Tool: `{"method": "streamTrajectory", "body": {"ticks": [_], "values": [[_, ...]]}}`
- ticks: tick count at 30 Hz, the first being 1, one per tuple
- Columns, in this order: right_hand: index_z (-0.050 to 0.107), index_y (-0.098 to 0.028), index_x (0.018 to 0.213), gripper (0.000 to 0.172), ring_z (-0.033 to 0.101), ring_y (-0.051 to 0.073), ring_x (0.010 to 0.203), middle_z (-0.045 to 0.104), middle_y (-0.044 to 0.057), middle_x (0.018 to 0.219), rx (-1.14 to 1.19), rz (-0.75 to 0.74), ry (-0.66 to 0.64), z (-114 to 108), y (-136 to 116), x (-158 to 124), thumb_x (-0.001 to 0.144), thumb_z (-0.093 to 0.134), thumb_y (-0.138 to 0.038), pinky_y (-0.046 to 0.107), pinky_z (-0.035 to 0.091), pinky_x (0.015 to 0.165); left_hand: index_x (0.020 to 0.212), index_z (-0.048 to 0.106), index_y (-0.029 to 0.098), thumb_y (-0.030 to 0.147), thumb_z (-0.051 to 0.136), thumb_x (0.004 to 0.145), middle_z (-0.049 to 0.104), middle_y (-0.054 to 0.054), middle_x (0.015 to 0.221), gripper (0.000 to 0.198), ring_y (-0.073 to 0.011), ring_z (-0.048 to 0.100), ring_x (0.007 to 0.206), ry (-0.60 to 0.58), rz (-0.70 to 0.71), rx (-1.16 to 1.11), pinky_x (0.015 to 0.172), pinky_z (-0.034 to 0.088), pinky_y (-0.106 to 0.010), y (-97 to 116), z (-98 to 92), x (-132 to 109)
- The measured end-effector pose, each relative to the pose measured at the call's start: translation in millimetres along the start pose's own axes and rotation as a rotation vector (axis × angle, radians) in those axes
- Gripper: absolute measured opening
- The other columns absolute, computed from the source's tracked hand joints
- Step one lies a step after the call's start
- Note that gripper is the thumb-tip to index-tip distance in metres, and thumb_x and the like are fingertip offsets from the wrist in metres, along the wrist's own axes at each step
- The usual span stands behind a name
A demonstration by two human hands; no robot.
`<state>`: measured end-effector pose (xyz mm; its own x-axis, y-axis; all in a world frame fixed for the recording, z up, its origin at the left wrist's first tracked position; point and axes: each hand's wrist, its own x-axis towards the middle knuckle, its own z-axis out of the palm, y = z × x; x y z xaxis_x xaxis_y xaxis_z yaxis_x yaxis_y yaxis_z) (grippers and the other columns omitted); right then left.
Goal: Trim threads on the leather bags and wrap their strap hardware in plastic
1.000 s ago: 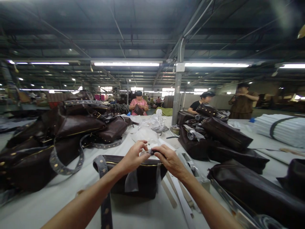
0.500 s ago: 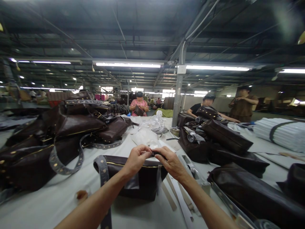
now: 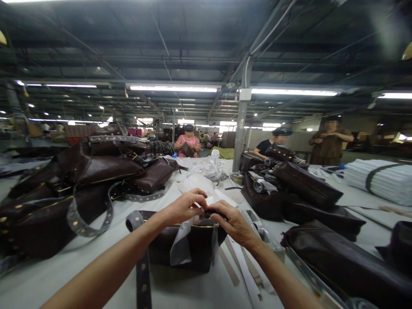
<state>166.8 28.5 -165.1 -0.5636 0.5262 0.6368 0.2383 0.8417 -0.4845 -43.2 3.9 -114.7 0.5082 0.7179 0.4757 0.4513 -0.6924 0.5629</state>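
Observation:
A dark brown leather bag [image 3: 196, 246] stands on the white table [image 3: 64, 274] right in front of me, its studded grey strap [image 3: 140, 257] hanging toward me. My left hand [image 3: 185, 207] and my right hand [image 3: 231, 223] meet over the bag's top edge. Both pinch a small dark part [image 3: 207, 211] there, fingers closed. A piece of translucent white wrapping [image 3: 182, 244] hangs from under my left hand down the bag's front.
A heap of brown bags [image 3: 74, 180] lies at left, more dark bags [image 3: 305, 189] at right. White rolled sheets [image 3: 380, 178] sit far right. Pale strips [image 3: 244, 274] lie beside the bag. Three people [image 3: 188, 141] work at the far end by a pillar [image 3: 240, 128].
My hands stayed together at the bag's top edge. The white wrapping now hangs lower and longer down the bag's front. The view shifted slightly.

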Motion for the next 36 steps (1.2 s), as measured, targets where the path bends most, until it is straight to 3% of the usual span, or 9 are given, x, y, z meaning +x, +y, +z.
{"method": "streamTrajectory", "body": {"ticks": [7,13,18,22,25,28,31,33,36], "values": [[0.063,-0.026,0.111,0.021,0.060,0.019,0.097,0.062,0.004,0.103,-0.007,-0.003,-0.056,-1.2,1.3,0.0,0.093,0.051,-0.029,0.032,0.046,0.088,0.072,0.065,0.019,0.007,0.055,0.076,0.060,-0.006,0.103,0.016,-0.0147,0.059,0.080,-0.127,0.130,0.116,0.074,0.045,-0.024,3.1,-3.5,5.7],[0.061,-0.025,0.112,0.021,0.059,0.019,0.098,0.061,0.004,0.103,-0.009,-0.012,-0.047,-1.7,2.8,-0.6,0.093,0.051,-0.029,0.032,0.046,0.088,0.076,0.061,0.020,0.011,0.051,0.080,0.058,-0.006,0.108,0.014,-0.0171,0.057,0.090,-0.133,0.134,0.061,0.082,0.045,-0.027,5.5,-5.0,1.6],[0.063,-0.025,0.110,0.021,0.060,0.018,0.094,0.062,0.004,0.099,-0.014,0.005,-0.048,-0.8,1.6,0.8,0.093,0.051,-0.028,0.031,0.046,0.085,0.075,0.054,0.019,0.014,0.048,0.084,0.052,-0.008,0.117,0.012,-0.0203,0.051,0.109,-0.163,0.062,-0.052,0.091,0.042,-0.030,2.4,-6.8,-2.7],[0.062,-0.024,0.112,0.022,0.059,0.019,0.094,0.062,0.004,0.100,0.003,-0.006,-0.036,0.0,2.1,2.9,0.092,0.053,-0.027,0.032,0.046,0.085,0.080,0.050,0.019,0.021,0.049,0.087,0.044,-0.009,0.129,0.008,-0.0211,0.047,0.117,-0.152,-0.020,-0.139,0.094,0.041,-0.032,-3.9,-0.5,-3.1],[0.064,-0.024,0.107,0.019,0.058,0.018,0.091,0.061,0.004,0.096,-0.009,-0.016,-0.053,1.4,1.8,3.9,0.091,0.054,-0.025,0.032,0.045,0.083,0.079,0.048,0.019,0.022,0.049,0.088,0.042,-0.011,0.134,0.009,-0.0236,0.037,0.128,-0.182,0.026,-0.162,0.101,0.035,-0.035,-5.4,7.7,-4.2],[0.064,-0.024,0.105,0.017,0.058,0.018,0.093,0.061,0.004,0.096,0.005,-0.006,-0.029,1.6,0.0,3.9,0.092,0.053,-0.026,0.032,0.045,0.084,0.082,0.049,0.019,0.027,0.048,0.089,0.043,-0.012,0.136,0.010,-0.0246,0.033,0.132,-0.114,0.010,-0.162,0.104,0.031,-0.037,-3.9,9.9,-5.6],[0.063,-0.023,0.107,0.019,0.058,0.019,0.095,0.062,0.005,0.099,0.048,0.026,0.022,-0.8,-2.4,2.2,0.091,0.055,-0.027,0.033,0.044,0.086,0.096,0.054,0.019,0.035,0.044,0.090,0.054,-0.010,0.123,0.020,-0.0236,0.044,0.120,-0.020,-0.166,-0.116,0.101,0.034,-0.036,-1.9,0.5,-6.3],[0.064,-0.023,0.105,0.017,0.059,0.019,0.095,0.063,0.004,0.098,0.079,0.026,0.020,-2.5,-3.6,0.2,0.089,0.058,-0.025,0.032,0.044,0.086,0.101,0.057,0.017,0.042,0.042,0.091,0.060,-0.007,0.108,0.031,-0.0222,0.052,0.105,-0.098,-0.254,-0.096,0.094,0.038,-0.033,-2.1,-8.2,-6.7],[0.064,-0.022,0.101,0.017,0.059,0.018,0.095,0.063,0.003,0.097,0.112,0.018,-0.021,-2.9,-4.4,-2.9,0.084,0.062,-0.021,0.031,0.044,0.086,0.090,0.064,0.014,0.048,0.049,0.086,0.062,-0.002,0.085,0.037,-0.0180,0.054,0.082,-0.297,-0.320,-0.132,0.076,0.041,-0.027,-6.9,-14.7,-7.3]]}}
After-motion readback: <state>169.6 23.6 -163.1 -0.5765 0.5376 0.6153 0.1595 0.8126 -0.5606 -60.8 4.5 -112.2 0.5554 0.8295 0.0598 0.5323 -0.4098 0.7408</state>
